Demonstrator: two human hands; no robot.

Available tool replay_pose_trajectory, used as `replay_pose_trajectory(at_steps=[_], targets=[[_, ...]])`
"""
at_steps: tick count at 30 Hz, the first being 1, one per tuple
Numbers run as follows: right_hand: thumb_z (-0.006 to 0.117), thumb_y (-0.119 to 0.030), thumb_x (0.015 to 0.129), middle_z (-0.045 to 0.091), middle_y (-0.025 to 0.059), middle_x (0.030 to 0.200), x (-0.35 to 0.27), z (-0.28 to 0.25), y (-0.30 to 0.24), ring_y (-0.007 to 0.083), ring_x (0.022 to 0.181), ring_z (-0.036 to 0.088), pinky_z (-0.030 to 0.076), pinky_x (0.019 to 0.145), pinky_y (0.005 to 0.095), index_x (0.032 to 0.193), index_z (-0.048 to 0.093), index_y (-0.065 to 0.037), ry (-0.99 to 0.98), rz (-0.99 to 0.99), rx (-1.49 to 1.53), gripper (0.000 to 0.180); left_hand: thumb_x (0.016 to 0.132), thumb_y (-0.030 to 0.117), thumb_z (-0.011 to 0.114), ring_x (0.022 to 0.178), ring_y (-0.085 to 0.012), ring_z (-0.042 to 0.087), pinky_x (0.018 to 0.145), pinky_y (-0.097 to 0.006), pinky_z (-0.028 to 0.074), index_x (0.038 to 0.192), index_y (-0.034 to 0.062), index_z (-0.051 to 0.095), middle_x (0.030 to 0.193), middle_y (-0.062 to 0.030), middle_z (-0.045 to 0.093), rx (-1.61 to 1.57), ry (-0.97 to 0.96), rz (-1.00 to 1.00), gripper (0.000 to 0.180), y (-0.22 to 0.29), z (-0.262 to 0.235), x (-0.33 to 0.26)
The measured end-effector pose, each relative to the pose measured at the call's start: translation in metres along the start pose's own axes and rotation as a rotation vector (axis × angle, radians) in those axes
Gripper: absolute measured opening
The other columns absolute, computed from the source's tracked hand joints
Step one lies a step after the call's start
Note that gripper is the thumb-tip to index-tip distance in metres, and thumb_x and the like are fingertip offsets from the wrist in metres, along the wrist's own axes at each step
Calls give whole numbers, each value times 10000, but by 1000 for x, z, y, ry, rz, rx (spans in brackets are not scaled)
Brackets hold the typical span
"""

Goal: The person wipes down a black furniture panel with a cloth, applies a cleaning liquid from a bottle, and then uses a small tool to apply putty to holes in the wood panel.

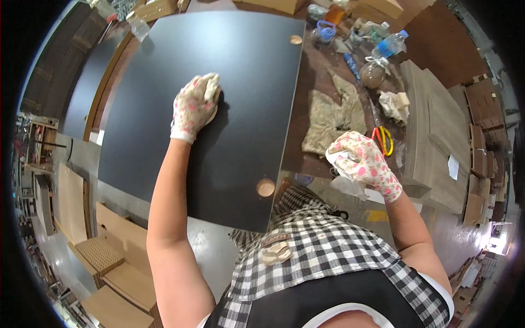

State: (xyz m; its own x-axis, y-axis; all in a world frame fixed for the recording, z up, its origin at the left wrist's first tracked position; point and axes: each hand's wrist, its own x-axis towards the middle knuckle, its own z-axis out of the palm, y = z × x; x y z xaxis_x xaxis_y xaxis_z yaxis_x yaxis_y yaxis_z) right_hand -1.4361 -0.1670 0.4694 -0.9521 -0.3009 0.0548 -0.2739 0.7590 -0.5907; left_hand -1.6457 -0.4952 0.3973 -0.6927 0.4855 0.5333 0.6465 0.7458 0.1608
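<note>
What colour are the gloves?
The gloves are white with pink flowers, seen in the head view.

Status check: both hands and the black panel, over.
Left hand pressing a cloth wad on black panel. Right hand gripping white rag beside panel. Panel surface unobstructed.

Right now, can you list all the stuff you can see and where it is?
Dark panel: one, black, flat across the middle, with round wooden plugs near its right edge.
Cloth pad: one, cream, on the panel under the left hand.
Rag: one, olive-tan, crumpled on the brown bench right of the panel.
Scissors: one pair, red and yellow handles, beside the rag.
Water bottle: one, clear with blue cap, top right.
Round jar: one, brownish, below the bottle.
Wood boards: a stack, grey-brown, far right.
Left hand: flowered glove, pressing the pad.
Right hand: flowered glove, holding something white, raised over the bench edge.
</note>
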Motion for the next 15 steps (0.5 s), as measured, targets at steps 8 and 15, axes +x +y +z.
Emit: replay_pose_trajectory(at_steps=[8,15], targets=[[643,-138,762,624,87,897,23,-48,62,271,887,581,467,783,377,878,652,-68,280,21,-135,135,832,172,610,844,-304,601,726,-395,500,1011,101,610,954,-79,623,76,119,-21,192,2,-1,2],[635,-244,738,510,107,1278,53,-65,114,313,1188,470,376,1004,410,1193,567,-88,150,-41,-203,486,908,247,564,802,-132,577,711,-248,471,1189,34,552,997,-63,631,-895,360,-799,353,54,-31,19]])
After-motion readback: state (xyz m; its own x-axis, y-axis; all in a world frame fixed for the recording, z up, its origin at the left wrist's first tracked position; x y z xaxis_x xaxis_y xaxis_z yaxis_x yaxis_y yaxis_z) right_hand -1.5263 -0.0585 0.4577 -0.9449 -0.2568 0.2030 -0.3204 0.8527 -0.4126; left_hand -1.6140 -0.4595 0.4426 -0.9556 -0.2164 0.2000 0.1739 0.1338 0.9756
